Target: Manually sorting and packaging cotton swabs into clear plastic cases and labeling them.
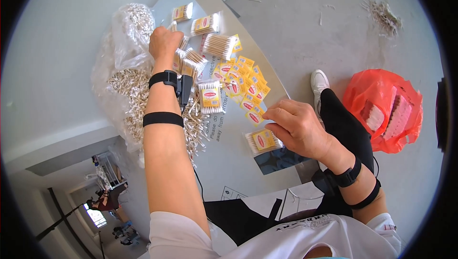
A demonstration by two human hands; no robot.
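Note:
My left hand (165, 44) is curled in among loose bundles of cotton swabs at the far left of the table, beside a large clear bag of swabs (136, 20). Its fingertips are hidden, so what they hold does not show. My right hand (300, 129) is half bent, thumb and forefinger a little apart with nothing seen between them. Just left of it lies a clear pack of swabs (263, 140) with a yellow label. Yellow label cards (248, 83) are spread beyond that hand. A labelled swab pack (210, 98) lies between my hands.
Loose swabs (131, 87) spill along the table's left side by the wall. More packs (206, 24) lie toward the far end of the table (229, 163). On the floor at right stands a red plastic bag (381, 111) with pale bundles inside. A scrap heap (383, 18) lies farther off.

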